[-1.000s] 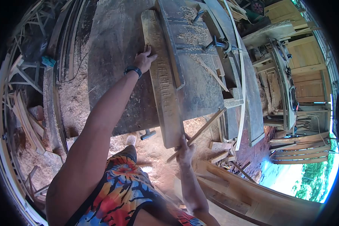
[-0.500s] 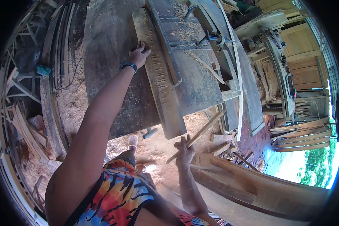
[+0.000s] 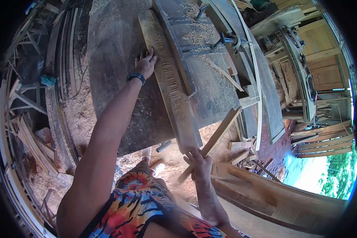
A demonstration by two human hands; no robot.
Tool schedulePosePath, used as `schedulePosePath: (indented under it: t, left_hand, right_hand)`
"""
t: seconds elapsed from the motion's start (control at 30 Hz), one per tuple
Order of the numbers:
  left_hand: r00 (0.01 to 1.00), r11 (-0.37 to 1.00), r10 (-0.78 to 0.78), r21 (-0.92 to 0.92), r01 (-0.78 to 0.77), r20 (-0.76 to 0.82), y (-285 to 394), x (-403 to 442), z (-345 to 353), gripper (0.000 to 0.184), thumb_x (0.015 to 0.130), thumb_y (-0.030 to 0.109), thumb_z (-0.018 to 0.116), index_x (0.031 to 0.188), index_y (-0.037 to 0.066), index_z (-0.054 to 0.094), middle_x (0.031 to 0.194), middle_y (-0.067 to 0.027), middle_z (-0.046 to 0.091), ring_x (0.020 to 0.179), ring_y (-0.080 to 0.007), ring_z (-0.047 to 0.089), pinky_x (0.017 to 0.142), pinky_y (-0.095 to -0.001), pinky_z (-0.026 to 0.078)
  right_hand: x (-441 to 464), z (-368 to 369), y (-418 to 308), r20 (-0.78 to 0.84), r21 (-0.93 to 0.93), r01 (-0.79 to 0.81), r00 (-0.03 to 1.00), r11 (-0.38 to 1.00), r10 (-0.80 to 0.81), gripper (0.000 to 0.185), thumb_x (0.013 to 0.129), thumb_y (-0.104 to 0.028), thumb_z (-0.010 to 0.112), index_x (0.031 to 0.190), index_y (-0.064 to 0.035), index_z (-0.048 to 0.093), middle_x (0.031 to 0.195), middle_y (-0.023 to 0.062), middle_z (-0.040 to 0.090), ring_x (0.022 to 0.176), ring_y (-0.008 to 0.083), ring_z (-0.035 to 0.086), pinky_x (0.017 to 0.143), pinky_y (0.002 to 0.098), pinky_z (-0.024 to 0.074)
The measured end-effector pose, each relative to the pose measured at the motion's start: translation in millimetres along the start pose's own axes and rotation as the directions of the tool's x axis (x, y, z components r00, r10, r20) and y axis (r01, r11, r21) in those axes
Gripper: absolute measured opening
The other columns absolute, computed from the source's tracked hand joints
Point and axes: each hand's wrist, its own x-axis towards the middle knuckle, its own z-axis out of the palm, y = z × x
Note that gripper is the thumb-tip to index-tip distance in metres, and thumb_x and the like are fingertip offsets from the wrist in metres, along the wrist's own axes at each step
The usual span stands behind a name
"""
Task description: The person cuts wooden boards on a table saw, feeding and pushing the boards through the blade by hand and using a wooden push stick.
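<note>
My left hand (image 3: 146, 66), with a dark watch on its wrist, lies against the left edge of a long board (image 3: 171, 85) with a row of dark marks along it. Its fingers are stretched out and a little apart. That board rests on a dark worktable (image 3: 119, 51), beside a straight fence-like rail (image 3: 173, 45). Closed round a wooden strip (image 3: 222, 133) is my right hand (image 3: 200, 163), close to the board's near end; whether they touch I cannot tell. The strip slants up to the right, past the table's near edge.
A clamp-like metal fitting (image 3: 226, 41) and wood shavings (image 3: 198, 33) sit on the table's right part. A metal handle (image 3: 164, 146) sticks out below its near edge. Large wooden panels (image 3: 265, 190) stand at lower right. Long boards (image 3: 69, 51) lie at left above sawdust.
The strip has turned in my right hand, so a broader face shows. That hand is now nearer the board's end. My left hand has shifted slightly down the board's edge, its fingers straighter.
</note>
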Motion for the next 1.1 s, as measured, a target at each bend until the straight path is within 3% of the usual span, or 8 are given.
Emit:
schedulePosePath:
  t: [0.2,0.3,0.4,0.67,0.8,0.9,1.03,1.1]
  left_hand:
    - [1.000,0.999,-0.019,0.031,0.019,0.000,-6.6,17.8,-4.4,0.048,0.101,0.036,0.037,0.147,0.023,0.039,0.154,-0.0089,0.035,0.141,-0.0368,0.031,0.110,-0.0657,0.021]
    - [0.992,0.925,0.095,0.362,-0.119,0.082,-13.4,28.3,-7.9,0.041,0.099,0.024,0.037,0.138,0.021,0.049,0.156,-0.0021,0.032,0.140,-0.0347,0.034,0.106,-0.0685,0.027]
    - [0.994,0.949,0.108,0.302,-0.093,-0.035,-31.0,48.4,8.0,0.038,0.097,0.017,0.037,0.131,0.018,0.054,0.155,0.0013,0.031,0.139,-0.0338,0.036,0.102,-0.0699,0.032]
    - [0.996,0.972,0.066,0.223,-0.077,0.059,-27.9,80.5,-20.3,0.039,0.100,0.024,0.032,0.135,0.021,0.051,0.156,0.0022,0.030,0.141,-0.0300,0.034,0.107,-0.0701,0.025]
    - [0.992,0.949,0.073,0.298,-0.100,0.101,-40.5,102.7,-19.4,0.040,0.102,0.028,0.030,0.137,0.023,0.050,0.157,0.0026,0.029,0.141,-0.0296,0.034,0.108,-0.0708,0.023]
    - [0.998,0.988,-0.031,0.152,0.023,0.049,-48.7,123.1,-14.7,0.042,0.102,0.030,0.030,0.141,0.026,0.045,0.158,0.0054,0.026,0.141,-0.0301,0.033,0.108,-0.0707,0.022]
    - [0.991,0.939,0.017,0.337,-0.061,0.132,-51.2,139.5,-30.1,0.045,0.102,0.031,0.029,0.146,0.028,0.040,0.156,0.0036,0.030,0.136,-0.0345,0.040,0.107,-0.0713,0.022]
    - [0.990,0.976,-0.068,0.213,0.040,0.125,-46.2,145.8,-37.8,0.048,0.102,0.040,0.027,0.148,0.028,0.037,0.153,0.0004,0.036,0.138,-0.0350,0.037,0.109,-0.0701,0.019]
  right_hand:
    - [5.3,13.6,-6.6,-0.015,0.104,0.011,1.000,0.995,-0.010,0.052,0.093,-0.016,0.061,0.121,0.0241,0.044,0.109,0.0270,0.059,0.101,0.0348,0.065,0.084,0.0386,0.0582]
    - [11.3,25.3,-12.5,-0.021,0.106,0.015,1.000,0.994,-0.012,0.046,0.093,-0.014,0.060,0.117,0.0229,0.045,0.109,0.0272,0.059,0.100,0.0358,0.066,0.084,0.0399,0.0589]
    - [19.1,36.7,-15.8,-0.035,0.112,0.031,0.999,0.993,-0.027,0.037,0.094,-0.011,0.057,0.111,0.0201,0.049,0.109,0.0273,0.059,0.097,0.0369,0.067,0.081,0.0421,0.0602]
    - [42.4,68.6,-28.7,-0.037,0.110,0.049,0.998,0.993,-0.045,0.039,0.093,-0.013,0.059,0.110,0.0205,0.048,0.110,0.0292,0.059,0.099,0.0393,0.066,0.082,0.0436,0.0597]
    - [54.6,82.2,-29.9,-0.033,0.150,0.067,0.997,0.986,-0.063,0.045,0.091,-0.017,0.065,0.110,0.0196,0.049,0.098,0.0218,0.058,0.088,0.0290,0.066,0.077,0.0362,0.0599]
    - [60.5,96.4,-37.5,-0.030,0.163,0.080,0.997,0.983,-0.076,0.040,0.092,-0.017,0.064,0.108,0.0167,0.050,0.097,0.0195,0.058,0.083,0.0266,0.066,0.074,0.0348,0.0599]
    - [75.1,113.5,-40.7,-0.020,0.145,0.109,0.994,0.983,-0.107,0.035,0.093,-0.016,0.062,0.106,0.0143,0.051,0.095,0.0174,0.058,0.080,0.0246,0.066,0.071,0.0339,0.0595]
    - [79.8,117.8,-39.5,-0.020,0.147,0.119,0.993,0.982,-0.117,0.033,0.094,-0.016,0.061,0.105,0.0139,0.051,0.095,0.0168,0.058,0.080,0.0241,0.065,0.070,0.0334,0.0593]
